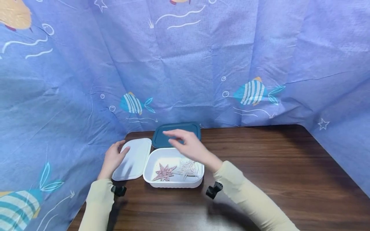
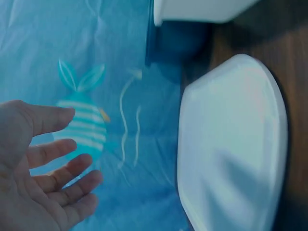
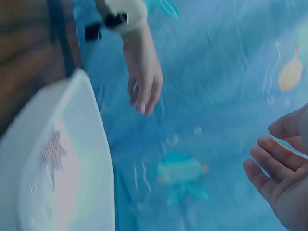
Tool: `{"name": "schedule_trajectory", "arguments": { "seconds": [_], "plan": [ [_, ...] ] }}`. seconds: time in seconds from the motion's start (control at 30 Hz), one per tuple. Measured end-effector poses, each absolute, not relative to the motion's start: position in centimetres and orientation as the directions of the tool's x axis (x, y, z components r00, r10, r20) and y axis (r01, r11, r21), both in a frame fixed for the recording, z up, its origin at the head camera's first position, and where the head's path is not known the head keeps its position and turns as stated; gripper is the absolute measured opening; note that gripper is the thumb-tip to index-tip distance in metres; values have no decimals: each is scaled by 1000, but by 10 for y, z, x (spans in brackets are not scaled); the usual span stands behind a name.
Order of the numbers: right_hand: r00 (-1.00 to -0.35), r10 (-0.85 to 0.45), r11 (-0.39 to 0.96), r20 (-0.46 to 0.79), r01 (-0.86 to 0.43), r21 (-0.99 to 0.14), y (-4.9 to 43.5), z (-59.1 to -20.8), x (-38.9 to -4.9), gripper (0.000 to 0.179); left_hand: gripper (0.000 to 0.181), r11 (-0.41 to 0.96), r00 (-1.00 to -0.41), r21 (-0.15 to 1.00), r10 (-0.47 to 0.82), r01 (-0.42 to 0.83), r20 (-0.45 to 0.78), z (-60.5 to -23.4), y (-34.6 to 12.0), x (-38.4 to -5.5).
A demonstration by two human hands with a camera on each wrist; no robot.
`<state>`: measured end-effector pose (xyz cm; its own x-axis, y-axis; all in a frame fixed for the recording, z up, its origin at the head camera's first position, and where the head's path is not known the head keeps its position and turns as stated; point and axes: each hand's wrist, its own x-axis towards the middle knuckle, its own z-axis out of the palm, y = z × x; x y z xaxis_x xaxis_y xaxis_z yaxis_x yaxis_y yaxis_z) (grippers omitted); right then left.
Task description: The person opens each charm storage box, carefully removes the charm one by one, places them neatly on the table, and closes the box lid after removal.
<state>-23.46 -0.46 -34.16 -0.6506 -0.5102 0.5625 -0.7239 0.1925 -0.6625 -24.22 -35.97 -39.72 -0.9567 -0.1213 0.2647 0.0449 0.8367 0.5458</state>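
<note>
A white plastic box (image 1: 173, 185) stands on the table with a pink glittery star (image 1: 164, 172) and pale, whitish star shapes (image 1: 187, 169) inside. My right hand (image 1: 188, 142) hovers over the box's far right part, fingers apart and holding nothing; in the right wrist view its fingers bend loosely. Left of the box lies a white lid (image 1: 134, 160). Over that lid's left edge hangs my left hand (image 1: 113, 157), thumb and fingers spread. The left wrist view shows its palm with nothing in it, raised beside the white lid (image 2: 231, 144).
A dark blue lid (image 1: 162, 138) lies behind the box, partly hidden by the right hand. The brown wooden table (image 1: 274, 173) extends to the right. A blue fish-patterned cloth (image 1: 185, 80) hangs behind the table and at both sides.
</note>
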Motion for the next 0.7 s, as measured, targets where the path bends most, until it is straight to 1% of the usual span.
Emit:
{"name": "schedule_trajectory", "arguments": {
  "seconds": [0.13, 0.33, 0.43, 0.53, 0.7],
  "plan": [
    [-696, -429, 247, 575, -703, -666, 21, -347, -253, 34, 53, 829, -954, 549, -71, 106, 291, -393, -344, -251],
    [-796, -351, 333, 493, -598, -729, 54, -369, -272, 33, 56, 818, -955, 552, -16, 159, 298, -397, -322, -262],
    [-830, -323, 362, 454, -552, -751, 65, -382, -277, 33, 58, 806, -957, 563, 16, 183, 290, -402, -313, -267],
    [-845, -311, 394, 436, -531, -750, 73, -394, -283, 33, 58, 789, -964, 583, 41, 193, 264, -409, -308, -270],
    [-849, -324, 427, 418, -525, -736, 79, -412, -290, 35, 61, 769, -975, 611, 72, 187, 208, -422, -307, -276]
  ]
}}
